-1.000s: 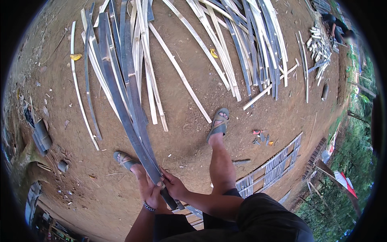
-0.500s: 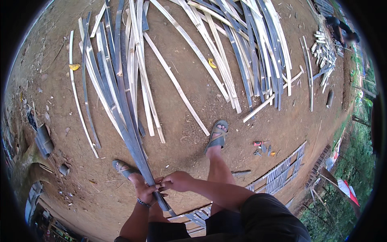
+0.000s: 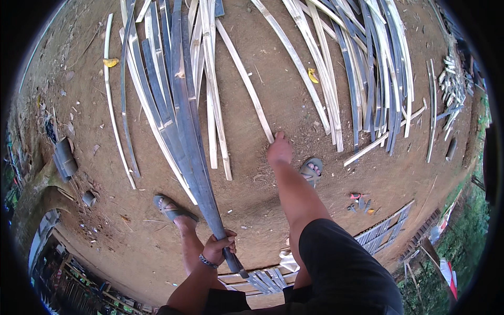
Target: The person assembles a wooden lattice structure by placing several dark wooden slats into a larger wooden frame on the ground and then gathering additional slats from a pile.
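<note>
My left hand is wrapped round the near end of a bundle of dark split bamboo strips, which slants away to the far left with its far part along the ground. A chain bracelet is on that wrist. Farther forward, my right arm reaches down beside my right foot. My right hand is closed at the near end of a single pale bamboo strip lying on the dirt; the hand hides that end and most of the fingers.
More bamboo strips lie in a pile at the far right. Hand tools rest on the ground right of my right foot. A slatted bamboo panel lies behind them. Bamboo tube pieces stand by a tree root at left.
My right hand has left the bundle near my left hand and reached forward to the pale strip. My left hand keeps its hold on the bundle. The view has shifted.
</note>
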Available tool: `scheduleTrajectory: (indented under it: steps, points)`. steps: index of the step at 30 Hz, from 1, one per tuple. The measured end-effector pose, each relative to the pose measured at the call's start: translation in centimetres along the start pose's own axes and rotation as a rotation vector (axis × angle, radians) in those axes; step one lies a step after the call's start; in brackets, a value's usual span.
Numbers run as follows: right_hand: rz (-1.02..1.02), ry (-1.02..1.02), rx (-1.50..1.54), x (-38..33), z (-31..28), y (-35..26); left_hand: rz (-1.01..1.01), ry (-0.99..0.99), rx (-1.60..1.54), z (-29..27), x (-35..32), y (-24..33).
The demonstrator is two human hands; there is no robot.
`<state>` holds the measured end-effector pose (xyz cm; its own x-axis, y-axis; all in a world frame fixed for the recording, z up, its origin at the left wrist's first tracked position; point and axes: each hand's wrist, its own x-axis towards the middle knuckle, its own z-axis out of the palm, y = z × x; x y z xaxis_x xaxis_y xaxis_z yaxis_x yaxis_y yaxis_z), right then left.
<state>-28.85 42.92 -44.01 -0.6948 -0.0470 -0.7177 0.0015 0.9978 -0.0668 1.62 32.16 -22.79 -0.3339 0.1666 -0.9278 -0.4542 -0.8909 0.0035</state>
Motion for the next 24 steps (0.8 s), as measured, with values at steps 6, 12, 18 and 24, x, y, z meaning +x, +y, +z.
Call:
scheduleTrajectory:
  steps: [6, 12, 18, 24]
  points:
    - [-0.114, -0.046, 0.115, -2.8, 0.6, -0.7, 0.013, 0.078, 0.046, -0.9, -1.0, 1.2]
    - [-0.338, -0.187, 0.137, -5.7, 1.5, -2.0, 0.105, 0.153, 0.177, -2.4, -2.4, 2.9]
    - [-0.317, 0.230, 0.097, 1.5, -4.8, -2.4, 0.122, 0.210, 0.215, -5.3, -2.3, 2.3]
    - [0.009, 0.465, -0.025, 12.1, -11.9, 1.7, 0.109, 0.150, 0.166, -4.5, 0.2, 1.4]
